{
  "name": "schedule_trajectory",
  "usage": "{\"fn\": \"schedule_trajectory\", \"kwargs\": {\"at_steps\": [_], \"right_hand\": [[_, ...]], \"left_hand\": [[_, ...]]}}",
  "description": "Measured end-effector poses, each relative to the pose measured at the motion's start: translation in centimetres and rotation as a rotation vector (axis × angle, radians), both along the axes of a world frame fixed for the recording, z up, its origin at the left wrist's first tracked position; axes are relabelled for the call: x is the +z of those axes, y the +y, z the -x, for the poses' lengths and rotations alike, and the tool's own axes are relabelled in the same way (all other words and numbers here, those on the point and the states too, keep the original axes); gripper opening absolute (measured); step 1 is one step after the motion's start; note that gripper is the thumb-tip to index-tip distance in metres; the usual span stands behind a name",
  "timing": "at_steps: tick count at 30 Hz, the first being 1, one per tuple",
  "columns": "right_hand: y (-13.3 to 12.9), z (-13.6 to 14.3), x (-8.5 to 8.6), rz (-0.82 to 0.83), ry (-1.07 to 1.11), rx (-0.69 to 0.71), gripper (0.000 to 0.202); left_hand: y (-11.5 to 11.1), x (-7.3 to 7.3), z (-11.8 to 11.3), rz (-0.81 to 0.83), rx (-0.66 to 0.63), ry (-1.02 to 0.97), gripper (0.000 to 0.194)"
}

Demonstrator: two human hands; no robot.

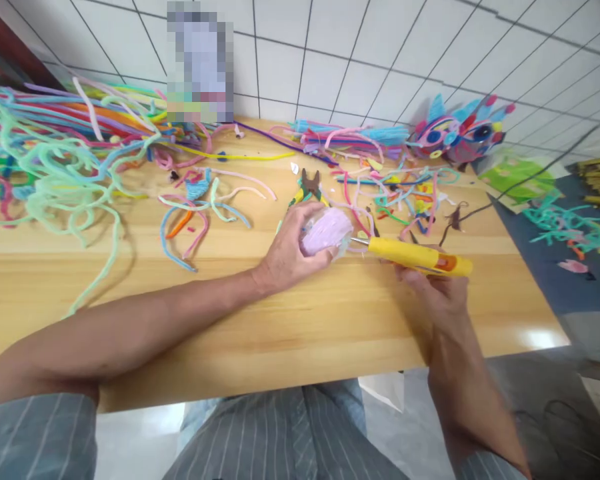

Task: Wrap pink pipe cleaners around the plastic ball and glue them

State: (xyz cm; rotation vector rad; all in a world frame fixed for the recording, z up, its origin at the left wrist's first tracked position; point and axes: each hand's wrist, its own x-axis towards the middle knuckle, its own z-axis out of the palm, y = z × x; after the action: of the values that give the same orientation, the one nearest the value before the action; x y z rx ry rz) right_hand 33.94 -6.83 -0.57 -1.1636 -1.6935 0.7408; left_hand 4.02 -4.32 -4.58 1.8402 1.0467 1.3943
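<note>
The landmark is the pair of pliers (310, 181) lying on the wooden table (280, 340), jaws spread, its green-and-yellow handles partly covered by the left hand (291, 252). That hand sits on the near side of the pliers, fingers and thumb wrapped around a fuzzy lilac piece (329, 231) with a clear, film-like edge. The piece is just to the near right of the pliers.

Farther right of the pliers, the right hand (437, 290) grips a yellow hot glue gun (405, 255) by its handle; the handle is mostly hidden, and I cannot tell whether the trigger is pressed. The metal nozzle points left at the lilac piece's right edge; contact cannot be made out.

Left of the pliers lies a small light-blue chenille figure (199, 188) with trailing strands, and beyond it a tangle of mint-green pipe cleaners (65, 173). Right of the pliers are scattered pipe cleaner offcuts (420, 200). Behind and right of them rests a pink-and-blue bundle of stems (353, 139), then, farther right, a colourful big-eyed chenille creature (460, 137).
</note>
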Motion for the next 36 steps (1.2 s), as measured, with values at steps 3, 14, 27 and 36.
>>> {"fn": "schedule_trajectory", "kwargs": {"at_steps": [3, 14, 27, 36], "right_hand": [[-0.2, 0.4, 0.4, -0.047, -0.101, 0.068, 0.02], [-0.4, 0.8, 1.0, -0.088, -0.217, 0.099, 0.021], [-0.3, 0.9, 0.9, -0.04, -0.186, 0.069, 0.023], [-0.1, 1.0, 0.9, -0.106, -0.228, 0.131, 0.016]], "left_hand": [[-0.1, 0.0, 0.2, 0.02, 0.007, 0.012, 0.07], [-0.1, 0.4, 0.4, 0.042, -0.01, 0.032, 0.07], [-0.1, 0.3, 0.5, 0.054, -0.026, 0.021, 0.069], [-0.2, 0.6, 0.4, 0.079, -0.031, 0.012, 0.069]]}}
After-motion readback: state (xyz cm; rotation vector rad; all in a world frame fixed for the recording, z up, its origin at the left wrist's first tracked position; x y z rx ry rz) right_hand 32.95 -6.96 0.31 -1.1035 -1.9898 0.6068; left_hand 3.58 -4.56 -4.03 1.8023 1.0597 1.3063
